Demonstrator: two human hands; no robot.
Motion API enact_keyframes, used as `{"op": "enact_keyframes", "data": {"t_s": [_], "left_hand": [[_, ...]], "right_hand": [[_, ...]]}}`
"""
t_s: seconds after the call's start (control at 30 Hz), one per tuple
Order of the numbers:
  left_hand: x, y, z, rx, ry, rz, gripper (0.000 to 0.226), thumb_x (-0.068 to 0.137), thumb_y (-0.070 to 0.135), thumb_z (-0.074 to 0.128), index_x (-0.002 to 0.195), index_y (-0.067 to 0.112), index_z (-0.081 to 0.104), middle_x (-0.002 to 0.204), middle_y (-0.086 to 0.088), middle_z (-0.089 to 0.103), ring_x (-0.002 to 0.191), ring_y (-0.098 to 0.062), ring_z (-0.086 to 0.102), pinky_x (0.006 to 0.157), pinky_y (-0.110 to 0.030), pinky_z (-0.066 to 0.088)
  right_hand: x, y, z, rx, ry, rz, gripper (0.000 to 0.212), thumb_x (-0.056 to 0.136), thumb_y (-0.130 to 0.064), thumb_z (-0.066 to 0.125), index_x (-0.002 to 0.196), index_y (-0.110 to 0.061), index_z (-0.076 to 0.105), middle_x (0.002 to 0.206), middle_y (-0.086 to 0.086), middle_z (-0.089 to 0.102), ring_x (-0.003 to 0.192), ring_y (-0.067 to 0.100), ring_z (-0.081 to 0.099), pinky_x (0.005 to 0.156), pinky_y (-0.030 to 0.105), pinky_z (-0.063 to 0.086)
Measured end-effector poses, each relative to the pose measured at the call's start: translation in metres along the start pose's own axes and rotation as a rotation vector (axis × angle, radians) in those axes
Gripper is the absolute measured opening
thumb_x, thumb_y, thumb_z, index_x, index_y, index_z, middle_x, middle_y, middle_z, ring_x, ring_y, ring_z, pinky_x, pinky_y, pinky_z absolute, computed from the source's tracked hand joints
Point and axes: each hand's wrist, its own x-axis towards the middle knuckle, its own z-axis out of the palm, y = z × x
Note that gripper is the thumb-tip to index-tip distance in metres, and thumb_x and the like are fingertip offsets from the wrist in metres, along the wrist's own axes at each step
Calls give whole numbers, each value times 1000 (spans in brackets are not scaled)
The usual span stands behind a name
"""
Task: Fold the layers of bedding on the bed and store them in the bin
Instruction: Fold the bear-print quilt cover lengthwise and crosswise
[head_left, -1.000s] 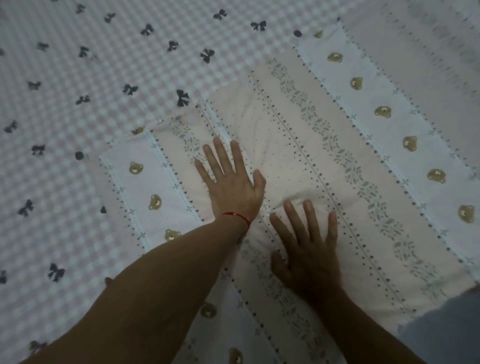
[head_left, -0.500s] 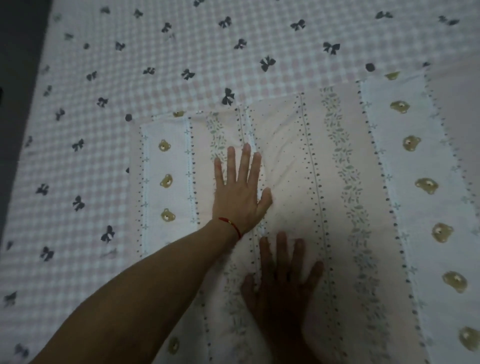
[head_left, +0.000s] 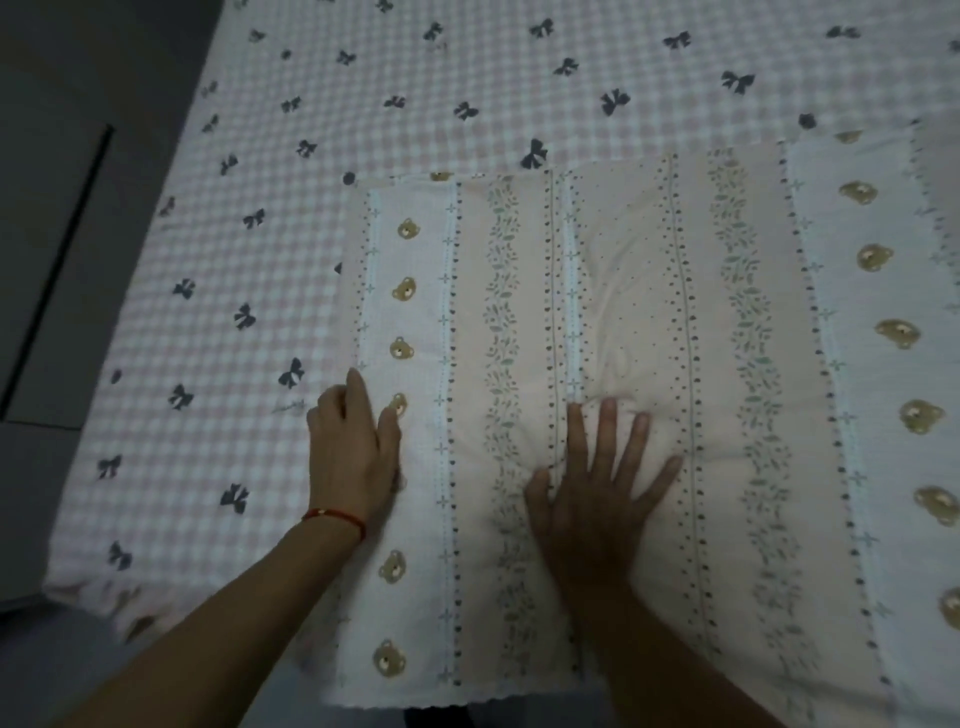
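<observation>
Bedding here is a folded striped layer (head_left: 649, 338), peach and white bands printed with little bear faces, leaf sprigs and dotted lines, lying flat on the bed on top of a pink-and-white checked sheet (head_left: 363, 93) scattered with dark bows. Its far edge runs straight across the checked sheet, and its left edge falls just beside the left hand (head_left: 350, 447). That hand lies at the left border of the striped layer, on the white bear band; the thumb rests on top of the cloth next to a bear print, the forefinger points away along the edge, and the other fingers are bent at the outer side, though I cannot tell whether they have hold of the edge or only lie against it. A red string bracelet (head_left: 335, 517) circles the left wrist. The right hand (head_left: 597, 483) lies palm down near the middle of the layer, fingers spread wide and straight, pressing on the peach dotted band, where a few soft wrinkles fan out ahead of the fingertips. Both forearms come in from the near edge of the view. Dark floor (head_left: 62, 156) shows past the left side of the bed.
</observation>
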Motion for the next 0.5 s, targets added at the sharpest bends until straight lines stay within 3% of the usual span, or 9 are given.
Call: {"op": "enact_keyframes", "data": {"t_s": [0.07,0.1,0.13,0.23,0.3,0.4,0.5], "left_hand": [[-7,-10,-11,-141,-37,-62,39,100,46,45,117,12,57,105,-13,56,100,-36,53,78,-39,47],[-2,-11,-16,-208,-54,-124,36,96,51,47,99,17,59,93,-8,57,90,-33,57,69,-34,47],[2,-11,-22,-241,-68,-185,39,92,57,50,95,19,59,91,-5,59,87,-29,59,68,-33,48],[17,-10,-31,-202,-123,-306,78,84,72,55,137,15,49,131,-12,55,119,-33,55,99,-48,49],[23,-4,-36,-324,-164,-361,87,88,66,59,151,11,34,148,-13,46,131,-35,48,108,-45,42],[38,-6,-50,-454,-254,-448,75,90,49,70,147,10,42,146,-9,50,129,-33,52,106,-42,44],[46,-12,-68,-519,-435,-475,48,88,25,77,130,19,57,129,-6,64,108,-28,63,83,-43,55]], "right_hand": [[-3,0,-7,-5,-17,-21,75,91,-42,47,160,-21,29,168,12,20,156,40,12,116,74,12],[-3,-1,-7,-10,-33,-25,75,92,-43,48,161,-20,28,168,12,19,156,40,11,116,74,11],[-5,-1,-12,-11,-37,-23,75,93,-43,48,161,-20,26,169,12,18,156,40,11,116,74,11],[-4,-6,-32,51,-65,-75,80,95,-46,42,164,-21,10,171,9,4,157,35,0,118,73,2],[7,-6,-40,84,-118,-220,74,100,-46,29,164,-23,-2,171,4,-9,157,29,-12,122,65,-8],[28,4,-30,66,-237,-356,64,104,-49,12,163,-28,-4,171,-4,-11,156,21,-18,125,57,-8],[35,11,-20,25,-374,-357,67,100,-53,2,162,-30,-9,168,-7,-19,154,19,-23,123,55,-14]]}}
